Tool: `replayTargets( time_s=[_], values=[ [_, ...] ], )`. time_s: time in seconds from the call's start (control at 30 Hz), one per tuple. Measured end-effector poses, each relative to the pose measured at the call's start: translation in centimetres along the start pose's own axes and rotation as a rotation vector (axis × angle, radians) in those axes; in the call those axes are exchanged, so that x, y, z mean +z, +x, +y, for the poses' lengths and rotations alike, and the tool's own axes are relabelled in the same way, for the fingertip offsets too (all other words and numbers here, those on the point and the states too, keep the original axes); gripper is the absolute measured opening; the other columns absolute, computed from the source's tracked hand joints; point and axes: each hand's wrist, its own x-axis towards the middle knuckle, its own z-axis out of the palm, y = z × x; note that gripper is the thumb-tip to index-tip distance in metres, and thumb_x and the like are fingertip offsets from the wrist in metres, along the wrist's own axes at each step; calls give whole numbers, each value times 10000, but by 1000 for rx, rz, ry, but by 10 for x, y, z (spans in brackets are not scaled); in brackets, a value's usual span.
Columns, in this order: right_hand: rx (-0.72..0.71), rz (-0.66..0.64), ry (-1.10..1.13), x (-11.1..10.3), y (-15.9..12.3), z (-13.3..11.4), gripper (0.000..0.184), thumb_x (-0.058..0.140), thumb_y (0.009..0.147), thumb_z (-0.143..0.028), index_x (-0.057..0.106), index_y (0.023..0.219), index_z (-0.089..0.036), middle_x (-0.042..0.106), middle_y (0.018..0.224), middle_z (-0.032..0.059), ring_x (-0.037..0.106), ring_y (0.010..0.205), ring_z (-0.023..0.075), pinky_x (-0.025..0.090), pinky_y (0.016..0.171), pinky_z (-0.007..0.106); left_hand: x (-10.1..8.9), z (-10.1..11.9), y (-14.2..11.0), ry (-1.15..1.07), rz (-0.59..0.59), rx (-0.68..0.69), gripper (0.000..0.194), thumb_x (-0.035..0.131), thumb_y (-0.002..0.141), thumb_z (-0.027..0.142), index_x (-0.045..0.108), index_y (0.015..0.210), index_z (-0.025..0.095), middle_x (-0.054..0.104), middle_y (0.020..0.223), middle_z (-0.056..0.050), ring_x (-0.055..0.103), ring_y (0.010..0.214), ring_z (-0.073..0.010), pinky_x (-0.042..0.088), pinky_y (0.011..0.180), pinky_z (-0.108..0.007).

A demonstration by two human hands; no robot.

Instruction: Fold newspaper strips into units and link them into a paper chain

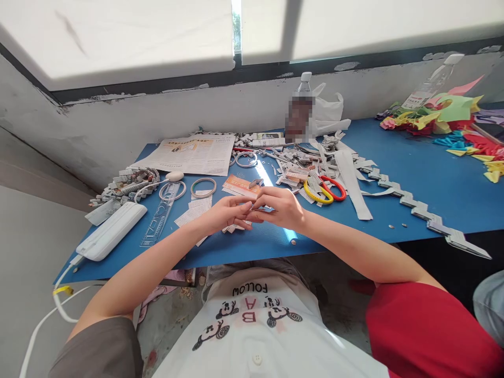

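My left hand (pixel 226 214) and my right hand (pixel 279 206) meet above the front of the blue table (pixel 244 252), fingertips touching. Both are closed in a pinch on a small piece of folded paper (pixel 268 208), mostly hidden by the fingers. Just past my right fingers shows a small grey folded paper piece (pixel 255 182); whether it is held or lies on the table I cannot tell. Under and behind the hands are an orange printed sheet (pixel 241 186) and cut printed paper strips (pixel 192 211). Scissors (pixel 325 190) with yellow and red handles lie beyond my right hand.
To the right runs a zigzag folded-paper chain (pixel 419 207). A heap of paper strips (pixel 299 163) and a bottle (pixel 299 113) stand at the back. On the left are a newspaper (pixel 192 155), tape rings (pixel 203 186), a clear ruler (pixel 157 223) and a white power strip (pixel 112 231).
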Motion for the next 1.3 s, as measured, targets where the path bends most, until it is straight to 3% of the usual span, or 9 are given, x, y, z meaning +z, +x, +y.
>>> replayTargets(
  time_s=[0.1,0.23,0.37,0.57,0.73,0.87,1.03,1.13,1.3],
  values=[
    [-3,-47,-33,-1,0,-1,306,569,911,-365,577,661,-188,576,636,26,526,570,121,412,522,244,1,1,-1,37,-6,-3,404,751,721,500,716,907,143,751,845,-113,730,864,-254,569,630,-262],
    [-15,-115,-96,-2,-3,0,377,516,939,-371,548,610,-190,520,590,13,467,521,110,362,497,246,4,4,-3,159,11,-45,336,765,713,456,734,852,152,743,809,-91,725,885,-250,548,580,-224],
    [-31,-102,-71,-2,-4,1,356,534,931,-384,617,646,-189,523,582,15,482,516,109,377,495,243,3,6,-3,191,55,-83,286,775,705,430,732,773,155,730,746,-68,729,843,-233,495,501,-185],
    [82,-20,33,4,-4,0,277,580,904,-378,694,737,-189,619,664,44,571,575,124,485,545,247,-2,3,0,135,99,-92,329,784,690,455,739,796,148,748,785,-96,724,817,-216,455,472,-182],
    [163,59,57,6,-2,-4,274,679,824,-417,633,712,-172,620,636,27,537,539,112,456,504,233,-5,1,1,146,84,-93,295,777,701,447,735,741,157,751,771,-91,719,794,-199,435,449,-178],
    [203,37,101,3,0,-3,357,714,769,-484,576,670,-170,594,583,7,483,492,97,423,473,228,-7,3,0,217,100,-62,264,743,743,427,735,756,164,756,766,-86,712,750,-178,429,451,-182],
    [332,-65,270,-6,4,0,379,596,857,-518,623,724,-164,633,631,27,527,526,103,447,517,231,-6,6,-1,252,120,-29,334,711,757,472,698,817,143,751,845,-108,715,757,-186,405,445,-179],
    [473,-99,268,-6,4,1,411,600,846,-536,600,682,-159,587,566,4,479,491,92,394,476,219,3,4,-3,400,157,66,327,573,862,482,615,847,158,722,808,-69,689,668,-160,423,461,-200],
    [610,-99,239,-1,5,-1,404,614,838,-518,566,659,-160,555,558,-8,422,489,82,358,466,218,13,1,-6,904,309,334,302,391,957,351,489,722,190,563,570,32,509,519,-102,405,551,-226]
  ],
)
